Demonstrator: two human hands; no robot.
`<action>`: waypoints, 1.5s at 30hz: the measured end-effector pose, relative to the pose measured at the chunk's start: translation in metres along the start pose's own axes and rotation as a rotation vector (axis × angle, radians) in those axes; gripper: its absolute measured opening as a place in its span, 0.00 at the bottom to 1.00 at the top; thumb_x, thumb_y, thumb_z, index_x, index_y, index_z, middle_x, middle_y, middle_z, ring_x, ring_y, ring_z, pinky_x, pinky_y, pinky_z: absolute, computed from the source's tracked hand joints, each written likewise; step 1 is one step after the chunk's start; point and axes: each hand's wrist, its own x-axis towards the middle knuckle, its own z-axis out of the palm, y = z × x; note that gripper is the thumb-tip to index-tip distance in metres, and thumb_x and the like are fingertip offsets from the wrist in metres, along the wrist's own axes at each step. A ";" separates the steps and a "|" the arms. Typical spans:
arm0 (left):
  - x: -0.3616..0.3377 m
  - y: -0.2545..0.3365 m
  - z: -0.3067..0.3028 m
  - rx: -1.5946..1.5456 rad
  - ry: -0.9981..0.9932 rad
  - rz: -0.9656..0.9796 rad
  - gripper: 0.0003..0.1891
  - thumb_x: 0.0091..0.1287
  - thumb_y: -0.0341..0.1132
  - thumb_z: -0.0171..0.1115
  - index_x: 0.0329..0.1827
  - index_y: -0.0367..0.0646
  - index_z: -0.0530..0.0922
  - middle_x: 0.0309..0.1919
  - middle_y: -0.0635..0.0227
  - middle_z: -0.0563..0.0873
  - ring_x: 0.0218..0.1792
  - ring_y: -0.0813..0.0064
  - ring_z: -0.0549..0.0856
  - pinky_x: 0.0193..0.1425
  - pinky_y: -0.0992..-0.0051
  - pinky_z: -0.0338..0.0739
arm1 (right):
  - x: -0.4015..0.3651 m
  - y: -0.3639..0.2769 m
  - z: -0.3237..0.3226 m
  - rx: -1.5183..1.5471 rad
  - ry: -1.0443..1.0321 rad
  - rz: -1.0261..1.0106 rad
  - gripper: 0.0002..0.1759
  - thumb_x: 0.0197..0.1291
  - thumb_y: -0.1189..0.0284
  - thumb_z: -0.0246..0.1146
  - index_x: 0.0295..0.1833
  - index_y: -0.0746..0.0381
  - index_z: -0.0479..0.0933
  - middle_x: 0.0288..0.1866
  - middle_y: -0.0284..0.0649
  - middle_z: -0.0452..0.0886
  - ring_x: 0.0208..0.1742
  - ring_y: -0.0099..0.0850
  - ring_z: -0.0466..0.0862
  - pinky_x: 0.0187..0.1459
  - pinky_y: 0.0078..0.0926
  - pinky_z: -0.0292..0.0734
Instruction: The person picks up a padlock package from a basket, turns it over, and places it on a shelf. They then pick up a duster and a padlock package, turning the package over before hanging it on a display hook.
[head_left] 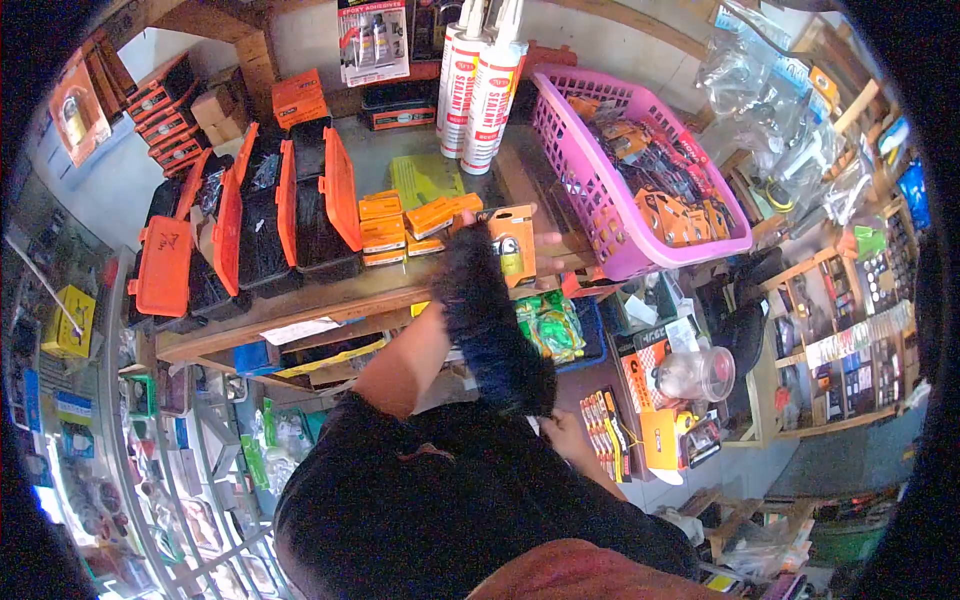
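Observation:
My left hand [546,239] reaches forward to the wooden shelf, with fingertips showing beside a carded padlock pack [514,252]; the hand appears wrapped round it from behind. A dark, fuzzy, blurred thing [495,325] hangs in front of my left wrist and hides most of that hand. Lower down, close to my body, my right hand [563,434] is curled beside a small white edge; what it holds is not clear. Small orange boxes [382,228] stand stacked left of the padlock pack. Below the pack lie green plastic packets [553,328].
Black cases with orange lids [325,190] stand open at the left. Two silicone sealant tubes [490,105] rise behind the shelf. A pink basket [575,160] full of carded goods sits at the right. A clear jar [700,375] and battery packs [607,435] are lower right.

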 end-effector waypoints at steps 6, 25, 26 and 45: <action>0.003 -0.007 0.022 0.002 0.240 0.137 0.39 0.58 0.67 0.41 0.60 0.43 0.65 0.56 0.60 0.73 0.53 0.50 0.73 0.54 0.48 0.68 | 0.008 0.016 -0.008 -0.112 -0.060 0.087 0.10 0.59 0.69 0.55 0.33 0.65 0.74 0.20 0.30 0.71 0.22 0.18 0.68 0.24 0.20 0.63; 0.026 -0.006 0.000 -0.015 0.212 0.197 0.40 0.57 0.69 0.40 0.64 0.48 0.60 0.58 0.48 0.68 0.57 0.47 0.70 0.58 0.47 0.64 | 0.041 0.020 -0.066 0.099 -0.041 0.178 0.11 0.58 0.67 0.57 0.37 0.64 0.76 0.18 0.33 0.70 0.20 0.19 0.64 0.22 0.22 0.61; 0.025 -0.007 0.009 0.043 0.430 0.272 0.38 0.59 0.68 0.39 0.63 0.47 0.63 0.57 0.50 0.70 0.57 0.52 0.71 0.59 0.52 0.65 | 0.046 0.031 -0.069 0.090 -0.054 0.169 0.11 0.58 0.67 0.57 0.37 0.64 0.76 0.18 0.33 0.70 0.20 0.19 0.64 0.22 0.22 0.61; 0.016 -0.013 0.007 0.009 0.276 0.263 0.41 0.58 0.68 0.39 0.65 0.45 0.58 0.57 0.50 0.70 0.57 0.47 0.70 0.59 0.50 0.64 | 0.064 0.048 -0.058 -0.003 -0.217 -0.022 0.15 0.58 0.63 0.57 0.26 0.63 0.70 0.16 0.27 0.66 0.18 0.18 0.64 0.20 0.22 0.59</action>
